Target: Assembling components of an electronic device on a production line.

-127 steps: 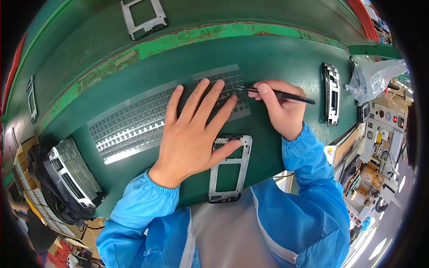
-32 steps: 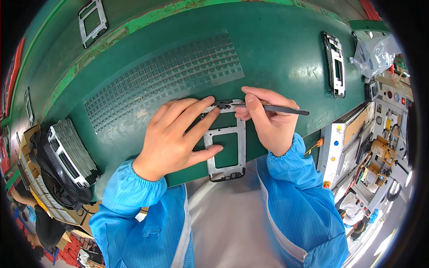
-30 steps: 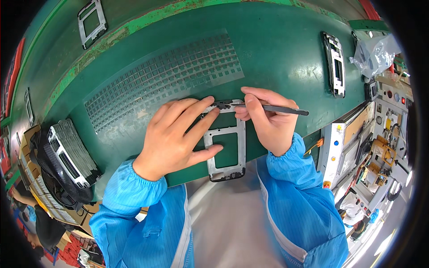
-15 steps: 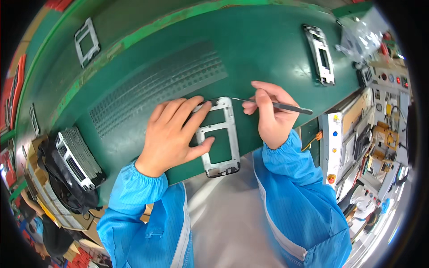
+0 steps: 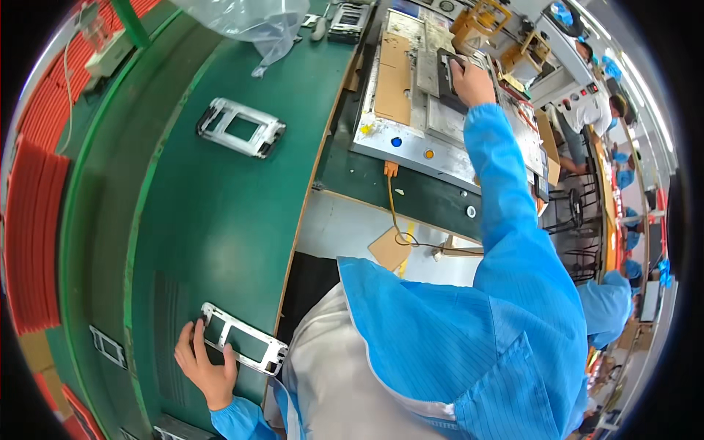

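Note:
My left hand [image 5: 207, 369] holds a silver-white phone frame [image 5: 249, 327] near the front edge of the green table. Its thumb lies over the frame's lower rail, and the other fingers are at the left end. Far to the right, my right arm stretches out over a machine. My right hand [image 5: 474, 82] is closed on a dark rectangular block [image 5: 448, 79] on the machine's top. The fingertips are partly hidden there, and no tweezers show.
Another phone frame [image 5: 242, 127] lies farther up the green table [image 5: 220, 220], below a clear plastic bag [image 5: 257, 26]. The machine [image 5: 411, 150] has coloured buttons and a cable [image 5: 394, 209]. Red stacked sheets [image 5: 33, 235] stand left. Other people sit at the far right.
The view has swung right. My right hand has left the phone frame, reached out to the machine and taken hold of the dark block; the tweezers are out of sight. My left hand stays on the frame.

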{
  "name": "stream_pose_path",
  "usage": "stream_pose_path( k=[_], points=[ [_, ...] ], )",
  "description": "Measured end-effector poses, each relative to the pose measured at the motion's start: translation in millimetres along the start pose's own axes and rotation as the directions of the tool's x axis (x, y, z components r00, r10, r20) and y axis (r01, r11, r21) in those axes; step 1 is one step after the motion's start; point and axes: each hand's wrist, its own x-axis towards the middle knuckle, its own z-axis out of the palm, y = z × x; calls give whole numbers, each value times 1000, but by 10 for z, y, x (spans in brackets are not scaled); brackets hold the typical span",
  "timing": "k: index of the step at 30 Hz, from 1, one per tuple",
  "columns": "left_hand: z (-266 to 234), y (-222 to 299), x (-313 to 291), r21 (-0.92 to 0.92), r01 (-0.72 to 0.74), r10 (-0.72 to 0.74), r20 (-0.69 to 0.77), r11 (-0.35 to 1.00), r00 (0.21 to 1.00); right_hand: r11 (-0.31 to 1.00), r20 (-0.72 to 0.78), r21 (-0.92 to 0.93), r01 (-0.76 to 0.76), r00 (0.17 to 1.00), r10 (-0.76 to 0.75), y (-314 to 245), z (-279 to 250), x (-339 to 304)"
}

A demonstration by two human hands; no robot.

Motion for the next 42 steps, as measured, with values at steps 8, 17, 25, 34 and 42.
stream_pose_path(
  k=[8, 17, 25, 34, 42],
  points=[
    [-500, 116, -166, 281, 25, 43, -235, 959, 971, 971, 207, -195, -141, 961, 181, 616, 289, 537],
    [-1489, -531, -1044, 511, 373, -343, -156, 775, 926, 971, 378, -131, 202, 915, -140, 1810, 222, 905],
    [-1551, -792, -1768, 237, 488, -476, -109, 840, 873, 894, 290, -411, -177, 905, 312, 3038, -108, -151],
    [-1498, -991, -1517, 348, 502, -567, 110, 791, 817, 915, 133, 270, 298, 930, -342, 916, 216, 319],
    [-1271, -1122, -1526, 289, 551, -473, -298, 783, 829, 856, 341, 86, 510, 792, -507, 2413, 976, 1428]
  ],
)
